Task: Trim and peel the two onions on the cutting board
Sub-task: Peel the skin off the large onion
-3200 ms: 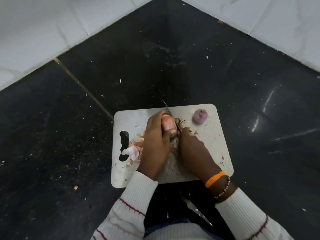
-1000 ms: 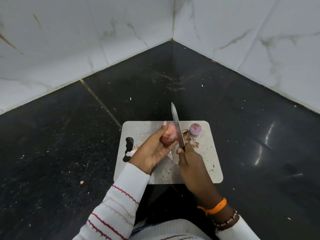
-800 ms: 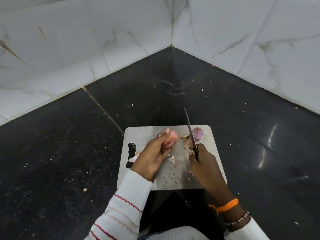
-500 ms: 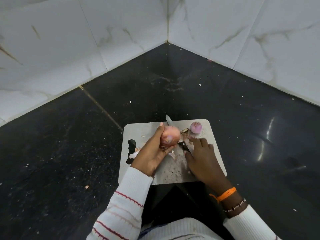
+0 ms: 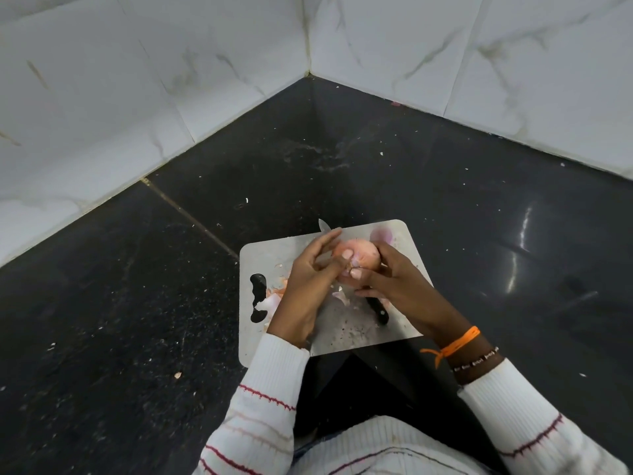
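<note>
Both my hands hold a pinkish-orange onion (image 5: 363, 257) above the grey cutting board (image 5: 277, 255). My left hand (image 5: 308, 282) curls around its left side with the thumb on the skin. My right hand (image 5: 394, 282) grips its right side and underside. The second onion (image 5: 385, 236), purple and peeled, sits at the board's far right corner, partly hidden behind my right hand. The knife lies on the board under my hands: its black handle (image 5: 378, 310) shows near the front, its blade tip (image 5: 323, 225) pokes past the far edge.
Loose onion skins (image 5: 275, 296) lie on the board's left side by the handle slot (image 5: 257, 296). The board rests on a black speckled floor (image 5: 137, 303) in a corner of white marble tiles (image 5: 137, 80). My legs are close behind the board.
My right hand has put the knife down on the board and come up to grip the onion. The onion has shifted slightly right, between both hands.
</note>
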Motion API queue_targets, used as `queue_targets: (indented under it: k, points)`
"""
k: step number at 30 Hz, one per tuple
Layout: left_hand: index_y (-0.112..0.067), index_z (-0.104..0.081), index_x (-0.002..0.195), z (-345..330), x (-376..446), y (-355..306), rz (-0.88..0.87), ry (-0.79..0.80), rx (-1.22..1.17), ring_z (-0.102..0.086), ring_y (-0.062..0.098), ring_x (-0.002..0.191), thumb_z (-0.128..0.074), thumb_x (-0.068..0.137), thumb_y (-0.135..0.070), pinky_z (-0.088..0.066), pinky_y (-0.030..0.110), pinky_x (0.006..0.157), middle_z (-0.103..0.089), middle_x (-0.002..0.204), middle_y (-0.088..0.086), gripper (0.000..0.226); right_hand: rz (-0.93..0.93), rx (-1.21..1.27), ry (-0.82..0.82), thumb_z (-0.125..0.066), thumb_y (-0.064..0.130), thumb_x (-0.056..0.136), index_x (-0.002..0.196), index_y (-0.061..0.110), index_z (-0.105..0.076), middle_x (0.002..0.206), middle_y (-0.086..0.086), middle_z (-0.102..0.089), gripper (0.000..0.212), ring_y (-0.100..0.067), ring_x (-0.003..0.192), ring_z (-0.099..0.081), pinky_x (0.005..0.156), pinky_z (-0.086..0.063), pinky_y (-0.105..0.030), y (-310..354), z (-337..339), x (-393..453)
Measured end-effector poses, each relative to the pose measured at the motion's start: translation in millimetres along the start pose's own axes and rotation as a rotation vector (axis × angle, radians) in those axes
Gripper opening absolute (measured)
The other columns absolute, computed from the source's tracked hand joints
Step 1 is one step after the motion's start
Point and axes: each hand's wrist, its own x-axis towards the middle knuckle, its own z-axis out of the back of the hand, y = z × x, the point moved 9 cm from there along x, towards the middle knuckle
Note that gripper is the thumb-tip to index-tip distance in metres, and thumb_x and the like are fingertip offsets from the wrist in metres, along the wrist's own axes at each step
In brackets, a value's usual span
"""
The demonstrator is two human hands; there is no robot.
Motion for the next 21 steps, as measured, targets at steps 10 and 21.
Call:
queue_targets:
  k: [10, 21]
  points:
    - [-0.014, -0.073, 0.099, 4.0, -2.5, -12.9, -0.093, -0.146, 0.038, -0.066, 0.020, 0.096, -0.068, 0.084, -0.009, -0.058, 0.030, 0.076, -0.069, 0.102, 0.005, 0.017, 0.040, 0.053, 0.043, -0.060, 0.004, 0.085, 0.119, 0.010, -0.051, 0.107, -0.009, -0.065, 0.035, -0.023, 0.098, -0.067, 0.080, -0.057, -0.035, -1.5, -2.0, -3.4]
    - [-0.013, -0.073, 0.076, 21.1, 5.4, 1.5, -0.066, -0.364, -0.010, -0.066, 0.023, 0.084, -0.059, 0.091, -0.009, -0.056, 0.032, 0.072, -0.071, 0.082, 0.007, 0.021, 0.074, -0.106, 0.020, -0.069, 0.020, 0.081, 0.122, 0.023, -0.051, 0.119, -0.002, -0.059, 0.045, -0.017, 0.109, -0.059, 0.090, -0.053, -0.033, -12.3, -10.8, -6.2]
